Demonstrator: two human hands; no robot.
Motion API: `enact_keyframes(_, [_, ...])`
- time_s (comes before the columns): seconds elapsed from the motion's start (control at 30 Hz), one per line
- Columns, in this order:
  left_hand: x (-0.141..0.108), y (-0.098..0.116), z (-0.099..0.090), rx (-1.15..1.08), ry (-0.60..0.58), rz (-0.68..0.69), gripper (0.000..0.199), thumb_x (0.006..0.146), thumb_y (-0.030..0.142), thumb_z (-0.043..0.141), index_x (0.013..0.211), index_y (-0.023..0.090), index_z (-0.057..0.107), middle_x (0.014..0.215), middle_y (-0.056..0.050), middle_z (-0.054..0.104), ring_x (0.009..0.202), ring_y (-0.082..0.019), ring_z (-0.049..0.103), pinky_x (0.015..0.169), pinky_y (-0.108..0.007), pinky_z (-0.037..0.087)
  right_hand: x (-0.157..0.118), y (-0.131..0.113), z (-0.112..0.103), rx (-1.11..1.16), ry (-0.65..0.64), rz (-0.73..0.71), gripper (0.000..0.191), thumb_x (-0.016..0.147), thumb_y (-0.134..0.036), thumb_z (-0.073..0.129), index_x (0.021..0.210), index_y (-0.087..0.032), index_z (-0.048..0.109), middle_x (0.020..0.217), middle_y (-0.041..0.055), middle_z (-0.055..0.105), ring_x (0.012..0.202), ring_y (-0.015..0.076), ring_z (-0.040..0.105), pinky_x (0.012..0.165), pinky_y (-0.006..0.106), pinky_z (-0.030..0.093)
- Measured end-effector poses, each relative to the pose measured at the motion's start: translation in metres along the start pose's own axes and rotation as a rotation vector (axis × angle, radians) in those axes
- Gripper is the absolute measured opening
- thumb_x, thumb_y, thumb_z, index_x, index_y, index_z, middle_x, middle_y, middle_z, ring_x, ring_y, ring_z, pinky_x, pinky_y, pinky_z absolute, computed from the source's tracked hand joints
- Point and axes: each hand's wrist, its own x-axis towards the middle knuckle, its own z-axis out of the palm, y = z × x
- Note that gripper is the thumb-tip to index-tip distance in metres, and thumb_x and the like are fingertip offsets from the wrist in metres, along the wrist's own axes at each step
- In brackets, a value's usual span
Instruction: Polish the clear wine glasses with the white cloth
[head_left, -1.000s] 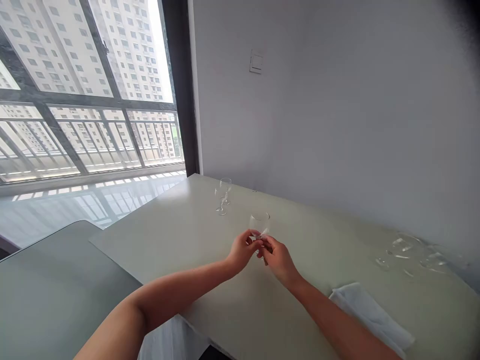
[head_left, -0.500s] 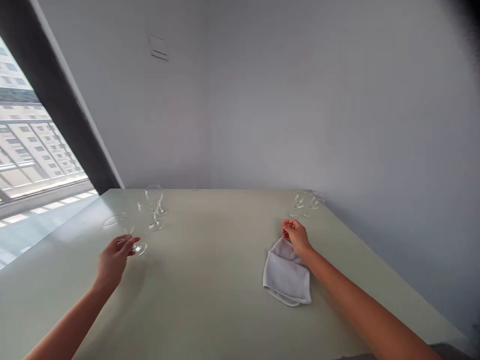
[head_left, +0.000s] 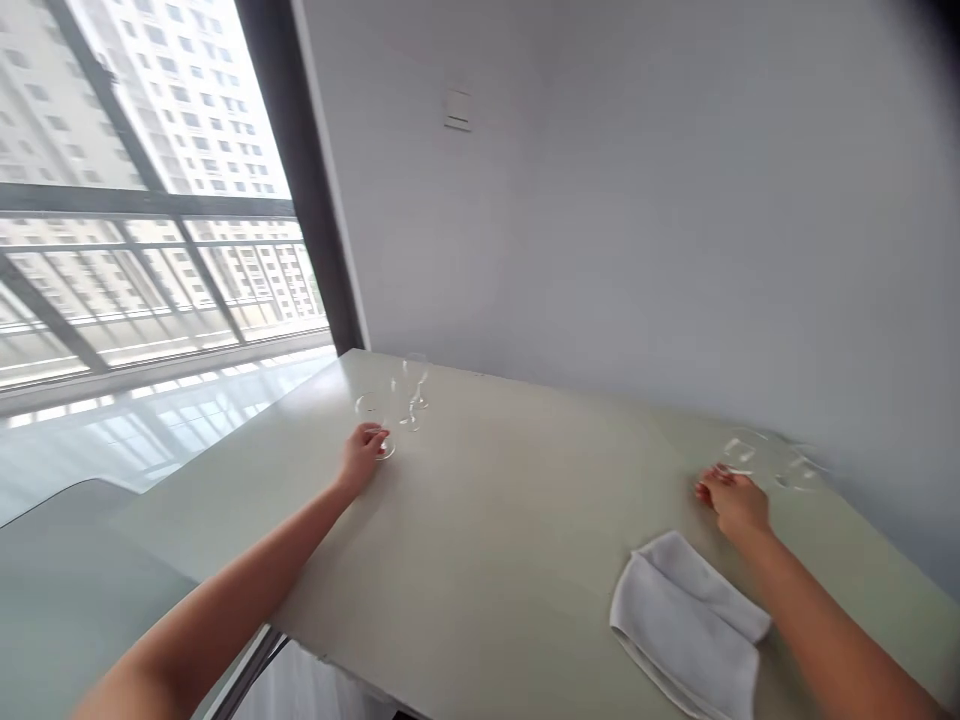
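Note:
On the left of the table, my left hand [head_left: 364, 457] is closed round the stem of a clear glass [head_left: 370, 406]. Behind that glass stand other stemmed glasses [head_left: 415, 372], close together. At the right, my right hand [head_left: 735, 495] has its fingers curled in front of a clear glass [head_left: 742, 450]; whether they grip anything is hidden. Another glass [head_left: 799, 470] is just right of it. A folded light grey cloth [head_left: 686, 630] lies on the table below my right hand, apart from it.
The pale green table [head_left: 487, 520] meets grey walls at the back and right. A large window [head_left: 150, 280] is at the left. A smooth greenish surface [head_left: 82, 590], perhaps a chair back, is at the lower left.
The view has turned left. My left hand has carried its glass nearer the left glasses. My right hand has moved away from the cloth to the right glasses.

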Motion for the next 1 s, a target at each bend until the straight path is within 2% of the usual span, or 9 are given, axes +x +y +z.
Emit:
enact_keyframes(0.2, [0.028,-0.005,-0.002,0.041,0.054,-0.022,0.026,0.068,0.037,0.057,0.088,0.020,0.053,0.077,-0.001,0.063,0.051,-0.010,0.055,0.054,-0.023,0.040,-0.016,-0.007,0.001,0.065,-0.083,0.120,0.011,0.056,-0.024,0.064,0.061,-0.017,0.057,0.084,0.0206,0.061,0.046,0.0089,0.048,0.048,0.034,0.043])
enact_keyframes(0.5, [0.071,0.012,0.016,0.047,0.134,-0.072,0.015,0.070,0.024,0.057,0.083,0.018,0.053,0.076,-0.001,0.060,0.053,-0.010,0.051,0.056,-0.024,0.041,-0.091,-0.072,0.016,0.131,-0.450,0.105,0.030,0.051,-0.034,0.072,0.075,-0.017,0.065,0.080,0.0039,0.061,0.056,0.0096,0.050,0.048,0.023,0.046])
enact_keyframes(0.63, [0.055,0.028,0.008,0.048,0.308,-0.046,0.033,0.066,0.016,0.058,0.099,0.019,0.051,0.094,-0.005,0.055,0.072,-0.013,0.052,0.066,-0.026,0.040,-0.128,-0.096,0.030,0.128,-0.592,0.063,0.032,0.054,-0.036,0.071,0.078,-0.016,0.065,0.078,0.0043,0.062,0.054,0.0096,0.048,0.046,0.023,0.044])
enact_keyframes(0.73, [0.014,0.041,0.006,0.032,0.435,-0.005,0.039,0.071,0.018,0.053,0.109,0.020,0.046,0.104,-0.006,0.048,0.078,-0.012,0.049,0.069,-0.026,0.039,-0.160,-0.108,0.048,0.094,-0.675,0.048,0.034,0.058,-0.037,0.068,0.084,-0.015,0.064,0.079,0.0063,0.063,0.053,0.0103,0.048,0.046,0.024,0.042])
enact_keyframes(0.8, [-0.028,0.051,0.015,0.000,0.325,0.040,0.030,0.072,0.024,0.054,0.102,0.021,0.052,0.092,-0.002,0.050,0.067,-0.010,0.046,0.062,-0.023,0.038,-0.185,-0.114,0.067,0.100,-0.751,0.043,0.040,0.061,-0.036,0.066,0.094,-0.015,0.061,0.080,0.0069,0.064,0.051,0.0101,0.048,0.045,0.024,0.041])
enact_keyframes(0.87, [-0.074,0.060,0.032,-0.088,-0.173,0.089,0.027,0.073,0.033,0.055,0.097,0.021,0.058,0.087,-0.001,0.053,0.061,-0.009,0.042,0.056,-0.022,0.036,-0.211,-0.121,0.089,0.134,-0.876,0.014,0.046,0.065,-0.033,0.061,0.107,-0.014,0.055,0.078,0.0055,0.064,0.049,0.0097,0.047,0.044,0.024,0.040])
enact_keyframes(0.9, [-0.096,0.065,0.041,-0.091,-0.361,0.110,0.031,0.071,0.036,0.058,0.099,0.022,0.060,0.090,-0.002,0.055,0.060,-0.009,0.041,0.057,-0.022,0.037,-0.224,-0.126,0.101,0.145,-0.950,-0.009,0.049,0.068,-0.031,0.059,0.113,-0.015,0.052,0.077,0.0046,0.064,0.049,0.0096,0.047,0.043,0.023,0.040])
enact_keyframes(0.93, [-0.114,0.069,0.050,-0.105,-0.485,0.132,0.035,0.070,0.038,0.060,0.101,0.023,0.061,0.094,-0.002,0.056,0.062,-0.009,0.042,0.059,-0.022,0.037,-0.236,-0.130,0.111,0.147,-1.010,-0.045,0.049,0.070,-0.029,0.056,0.117,-0.016,0.049,0.077,0.0035,0.064,0.050,0.0099,0.048,0.043,0.023,0.039])
enact_keyframes(1.0, [-0.138,0.075,0.066,-0.184,-0.612,0.097,0.039,0.070,0.041,0.060,0.104,0.021,0.061,0.090,-0.004,0.059,0.063,-0.010,0.045,0.061,-0.023,0.039,-0.258,-0.140,0.125,0.124,-1.077,-0.151,0.047,0.073,-0.024,0.051,0.120,-0.019,0.047,0.075,0.0016,0.063,0.052,0.0099,0.049,0.044,0.022,0.040])
